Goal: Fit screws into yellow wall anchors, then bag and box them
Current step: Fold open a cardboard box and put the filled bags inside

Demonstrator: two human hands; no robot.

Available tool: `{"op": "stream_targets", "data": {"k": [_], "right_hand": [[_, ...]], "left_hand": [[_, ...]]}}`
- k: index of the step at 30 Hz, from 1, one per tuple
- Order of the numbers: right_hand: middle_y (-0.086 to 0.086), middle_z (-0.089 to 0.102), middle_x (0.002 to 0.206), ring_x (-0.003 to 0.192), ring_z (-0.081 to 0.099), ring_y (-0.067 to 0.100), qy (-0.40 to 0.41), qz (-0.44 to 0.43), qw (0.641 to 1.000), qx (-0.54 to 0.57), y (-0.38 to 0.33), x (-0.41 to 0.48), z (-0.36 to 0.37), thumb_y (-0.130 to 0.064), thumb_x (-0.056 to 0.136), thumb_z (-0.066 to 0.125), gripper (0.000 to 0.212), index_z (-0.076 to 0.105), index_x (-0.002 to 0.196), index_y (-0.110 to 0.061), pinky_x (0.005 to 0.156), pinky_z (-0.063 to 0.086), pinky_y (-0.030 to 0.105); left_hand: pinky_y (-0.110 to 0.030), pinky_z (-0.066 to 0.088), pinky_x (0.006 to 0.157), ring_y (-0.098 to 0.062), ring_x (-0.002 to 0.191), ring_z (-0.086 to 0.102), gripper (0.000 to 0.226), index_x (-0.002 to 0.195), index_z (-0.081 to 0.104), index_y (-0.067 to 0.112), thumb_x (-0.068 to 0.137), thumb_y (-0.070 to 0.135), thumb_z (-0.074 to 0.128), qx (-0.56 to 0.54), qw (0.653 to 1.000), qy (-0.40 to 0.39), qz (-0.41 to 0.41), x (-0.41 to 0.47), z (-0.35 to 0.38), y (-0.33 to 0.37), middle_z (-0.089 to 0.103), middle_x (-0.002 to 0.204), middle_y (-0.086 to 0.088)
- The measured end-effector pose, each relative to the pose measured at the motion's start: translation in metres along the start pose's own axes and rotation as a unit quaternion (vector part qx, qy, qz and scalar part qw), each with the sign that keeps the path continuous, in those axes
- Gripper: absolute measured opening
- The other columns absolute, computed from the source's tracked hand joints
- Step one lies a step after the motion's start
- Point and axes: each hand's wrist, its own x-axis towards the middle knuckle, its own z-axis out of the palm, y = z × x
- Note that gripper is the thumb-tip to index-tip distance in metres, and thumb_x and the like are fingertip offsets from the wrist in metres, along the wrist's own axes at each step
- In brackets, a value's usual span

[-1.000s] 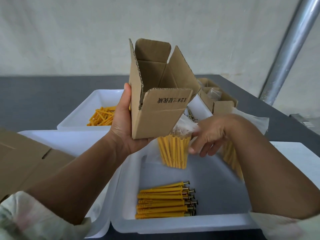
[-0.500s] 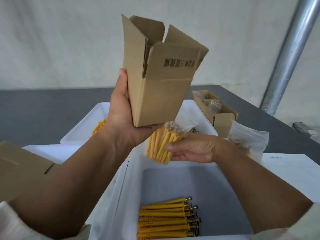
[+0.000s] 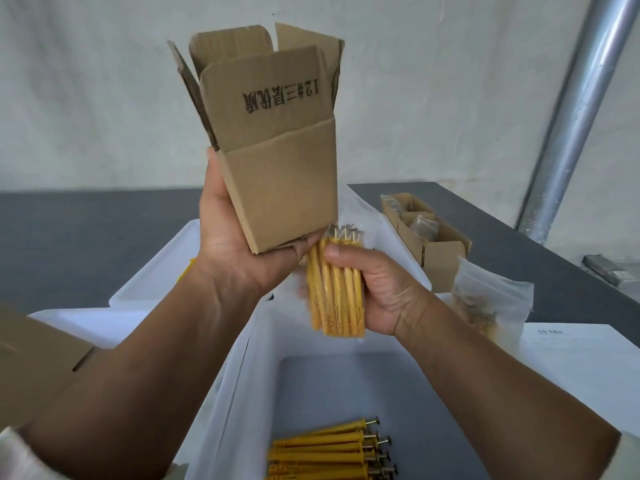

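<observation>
Pale wall [image 3: 86, 98] behind, dark table [image 3: 69, 244] below. Upside-down print on the cardboard box [image 3: 287, 192] flap reads "12#" plus Chinese characters. Its flaps stand open, and the left hand [image 3: 235, 251] cups its base, held high. The right hand [image 3: 384, 292] grips the bagged yellow anchors [image 3: 337, 292] upright, screw heads up, touching the box's near-right corner. More fitted anchors [image 3: 322, 448] lie in the near white tray [image 3: 242, 393].

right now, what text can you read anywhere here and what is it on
"12#三层优质": printed upside down on the front flap of the cardboard box held in the left hand; the last characters are slightly soft.
Small print on the white paper sheet at right: too small to read.
</observation>
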Motion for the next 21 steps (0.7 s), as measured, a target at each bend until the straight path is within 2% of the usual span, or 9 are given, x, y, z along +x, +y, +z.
{"op": "stream_targets", "data": {"k": [2,4,7,9,11,13,15,18,21], "right_hand": [[0.015,0.074,0.09,0.077,0.073,0.027,0.046,-0.004,0.999,0.007,-0.002,0.0,-0.005,-0.018,0.079,0.067,0.019,0.076,0.095,-0.012,0.067,0.059,0.037],[0.016,0.074,0.087,0.072,0.073,0.026,0.088,-0.005,0.996,0.015,-0.005,-0.002,-0.009,-0.016,0.075,0.07,0.016,0.077,0.089,-0.011,0.062,0.058,0.035],[0.015,0.073,0.083,0.072,0.073,0.024,0.149,-0.018,0.988,0.015,-0.012,-0.002,-0.016,-0.015,0.07,0.077,0.009,0.079,0.078,-0.013,0.063,0.059,0.037],[0.015,0.073,0.08,0.072,0.073,0.024,0.197,-0.035,0.979,0.032,-0.018,-0.002,-0.02,-0.013,0.066,0.08,0.014,0.076,0.079,-0.01,0.062,0.059,0.038],[0.014,0.072,0.079,0.071,0.073,0.024,0.247,-0.054,0.967,0.043,-0.026,-0.003,-0.025,-0.012,0.067,0.079,0.023,0.071,0.088,-0.008,0.062,0.059,0.04],[0.012,0.073,0.08,0.072,0.072,0.025,0.285,-0.078,0.955,0.043,-0.037,-0.006,-0.027,-0.012,0.075,0.078,0.019,0.069,0.092,-0.01,0.07,0.06,0.045],[0.009,0.074,0.078,0.072,0.072,0.025,0.307,-0.106,0.945,0.039,-0.05,-0.012,-0.028,-0.014,0.079,0.076,0.014,0.069,0.091,-0.013,0.07,0.06,0.048],[0.008,0.073,0.075,0.069,0.073,0.022,0.313,-0.162,0.934,0.047,-0.068,-0.022,-0.027,-0.015,0.082,0.073,0.005,0.069,0.085,-0.014,0.059,0.058,0.039],[0.006,0.071,0.077,0.072,0.073,0.021,0.298,-0.222,0.924,0.088,-0.081,-0.028,-0.02,-0.014,0.082,0.073,0.003,0.07,0.084,-0.013,0.061,0.058,0.038]], "left_hand": [[-0.05,0.044,0.101,-0.035,0.098,0.068,0.063,0.088,0.079,0.01,0.092,0.062,0.044,0.026,1.0,-0.008,-0.002,-0.003,-0.006,0.005,0.073,0.097,-0.011],[-0.048,0.049,0.096,-0.035,0.104,0.067,0.061,0.098,0.079,0.015,0.091,0.065,0.043,0.035,0.999,0.018,-0.003,-0.004,-0.015,0.012,0.073,0.107,-0.009],[-0.042,0.052,0.081,-0.03,0.097,0.067,0.054,0.107,0.071,0.026,0.087,0.07,0.046,0.085,0.994,0.056,-0.036,-0.007,-0.031,0.013,0.071,0.107,-0.001],[-0.04,0.054,0.075,-0.027,0.09,0.068,0.06,0.113,0.067,0.029,0.084,0.077,0.046,0.124,0.987,0.061,-0.08,-0.01,-0.042,0.006,0.07,0.108,-0.001],[-0.042,0.056,0.077,-0.028,0.093,0.069,0.071,0.118,0.069,0.028,0.079,0.082,0.045,0.15,0.978,0.075,-0.122,-0.013,-0.051,-0.001,0.07,0.115,-0.004],[-0.043,0.055,0.079,-0.029,0.094,0.068,0.074,0.122,0.067,0.03,0.075,0.083,0.049,0.185,0.967,0.082,-0.153,-0.014,-0.056,-0.007,0.069,0.12,-0.007],[-0.043,0.054,0.075,-0.028,0.089,0.069,0.069,0.121,0.068,0.031,0.075,0.081,0.055,0.215,0.96,0.088,-0.159,-0.015,-0.061,-0.011,0.071,0.114,-0.007],[-0.042,0.055,0.073,-0.026,0.088,0.071,0.065,0.119,0.069,0.031,0.075,0.077,0.059,0.241,0.953,0.102,-0.154,-0.015,-0.069,-0.018,0.071,0.114,-0.007],[-0.04,0.056,0.067,-0.026,0.087,0.073,0.06,0.112,0.072,0.032,0.075,0.077,0.059,0.261,0.947,0.108,-0.15,-0.015,-0.074,-0.023,0.073,0.111,-0.007]]}}
